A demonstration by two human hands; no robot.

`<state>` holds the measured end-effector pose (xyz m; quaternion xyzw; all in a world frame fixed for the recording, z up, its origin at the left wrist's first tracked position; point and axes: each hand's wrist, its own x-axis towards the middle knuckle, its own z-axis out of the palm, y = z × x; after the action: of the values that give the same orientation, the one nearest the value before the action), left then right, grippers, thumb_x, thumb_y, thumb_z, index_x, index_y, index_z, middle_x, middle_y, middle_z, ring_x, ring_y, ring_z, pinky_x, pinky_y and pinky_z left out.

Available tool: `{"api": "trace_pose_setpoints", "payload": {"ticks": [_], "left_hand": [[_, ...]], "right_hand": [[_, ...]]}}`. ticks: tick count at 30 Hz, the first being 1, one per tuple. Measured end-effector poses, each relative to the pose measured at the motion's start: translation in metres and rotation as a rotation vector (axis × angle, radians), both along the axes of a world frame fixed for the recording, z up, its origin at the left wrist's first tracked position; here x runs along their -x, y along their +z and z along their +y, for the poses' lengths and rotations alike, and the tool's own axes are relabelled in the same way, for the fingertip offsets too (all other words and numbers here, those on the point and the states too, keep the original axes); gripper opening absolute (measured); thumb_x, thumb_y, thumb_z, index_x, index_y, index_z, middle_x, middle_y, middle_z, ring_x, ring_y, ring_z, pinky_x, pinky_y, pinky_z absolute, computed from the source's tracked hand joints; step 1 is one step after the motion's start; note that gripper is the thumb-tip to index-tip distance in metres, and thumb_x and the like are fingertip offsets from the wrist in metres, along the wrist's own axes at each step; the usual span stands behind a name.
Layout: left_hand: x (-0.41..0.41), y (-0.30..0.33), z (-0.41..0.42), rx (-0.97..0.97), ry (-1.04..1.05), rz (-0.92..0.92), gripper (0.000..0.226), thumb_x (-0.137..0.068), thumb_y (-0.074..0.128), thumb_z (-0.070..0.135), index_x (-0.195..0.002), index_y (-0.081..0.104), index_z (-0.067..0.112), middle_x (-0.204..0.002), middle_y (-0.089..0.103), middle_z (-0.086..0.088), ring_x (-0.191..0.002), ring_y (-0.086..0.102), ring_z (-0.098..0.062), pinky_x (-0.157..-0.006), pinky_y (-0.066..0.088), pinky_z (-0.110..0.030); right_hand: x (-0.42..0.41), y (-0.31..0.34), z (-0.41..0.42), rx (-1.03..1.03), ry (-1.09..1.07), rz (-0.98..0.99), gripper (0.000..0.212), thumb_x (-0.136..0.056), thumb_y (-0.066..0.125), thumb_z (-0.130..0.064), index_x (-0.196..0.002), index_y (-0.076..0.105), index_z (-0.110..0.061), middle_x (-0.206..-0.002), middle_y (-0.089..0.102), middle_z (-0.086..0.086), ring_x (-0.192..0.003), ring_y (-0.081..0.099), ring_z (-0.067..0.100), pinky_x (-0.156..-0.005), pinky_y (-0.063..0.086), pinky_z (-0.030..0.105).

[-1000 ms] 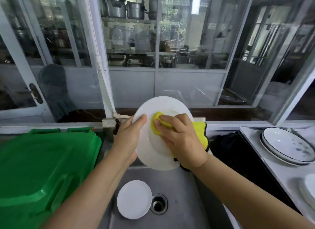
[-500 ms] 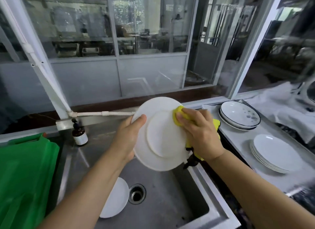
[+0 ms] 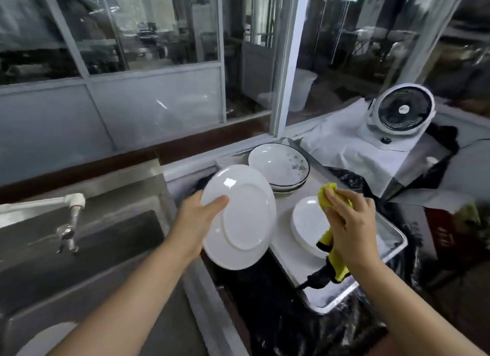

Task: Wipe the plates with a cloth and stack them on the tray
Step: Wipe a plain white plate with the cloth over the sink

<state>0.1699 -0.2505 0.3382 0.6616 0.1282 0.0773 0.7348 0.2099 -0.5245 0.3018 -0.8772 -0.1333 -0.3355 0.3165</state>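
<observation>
My left hand [image 3: 195, 223] grips a white plate [image 3: 240, 217] by its left rim, thumb on the underside, which faces me; the plate is tilted up in the air just left of the metal tray [image 3: 381, 252]. My right hand [image 3: 348, 220] holds a bunched yellow cloth [image 3: 326, 195] with a black edge hanging below the wrist, above a stack of white plates [image 3: 305, 223] lying on the tray. The cloth and the held plate are apart. Behind the stack, patterned dark-rimmed plates [image 3: 279, 164] sit piled at the tray's far end.
A steel sink [image 3: 79, 249] with a white tap [image 3: 74, 204] lies to the left, and another white plate [image 3: 42, 339] shows at its bottom edge. A white fan [image 3: 403, 111] stands on a white cloth at the right. Glass partitions run along the back.
The view has swung right from the sink to the tray. My right hand has lifted the cloth off the plate and moved right over the stack; my left hand carried the plate rightward.
</observation>
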Motion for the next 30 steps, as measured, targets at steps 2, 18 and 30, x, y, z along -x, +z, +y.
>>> {"api": "trace_pose_setpoints", "payload": {"ticks": [2,18,30], "left_hand": [[-0.029,-0.008,-0.041,-0.076,-0.047,0.006,0.013,-0.088,0.066,0.017,-0.086,0.071,0.029,-0.086,0.075,0.007,-0.082,0.071,-0.016,-0.069,0.056,-0.029],[-0.130,-0.082,-0.217,-1.550,-0.465,-0.657,0.019,-0.064,0.085,0.019,-0.079,0.073,0.016,-0.078,0.071,0.005,-0.073,0.068,-0.017,-0.043,0.049,-0.025],[-0.142,-0.152,-0.239,-1.636,-0.485,-0.937,0.035,-0.060,0.075,0.000,-0.094,0.075,0.009,-0.093,0.073,-0.006,-0.076,0.069,-0.021,-0.065,0.056,-0.028]], "right_hand": [[-0.016,-0.007,-0.037,-0.009,-0.048,0.038,0.040,-0.078,0.069,0.009,-0.115,0.068,-0.008,-0.114,0.061,0.017,-0.097,0.043,0.032,-0.084,0.034,0.036],[-0.059,-0.044,-0.175,-0.089,-0.199,0.111,0.040,-0.076,0.070,0.011,-0.113,0.068,-0.005,-0.110,0.062,0.014,-0.101,0.043,0.016,-0.082,0.039,0.041],[-0.059,-0.064,-0.197,-0.114,-0.257,0.169,0.042,-0.079,0.069,0.008,-0.117,0.066,-0.010,-0.113,0.056,0.001,-0.103,0.043,0.017,-0.084,0.041,0.038]]}}
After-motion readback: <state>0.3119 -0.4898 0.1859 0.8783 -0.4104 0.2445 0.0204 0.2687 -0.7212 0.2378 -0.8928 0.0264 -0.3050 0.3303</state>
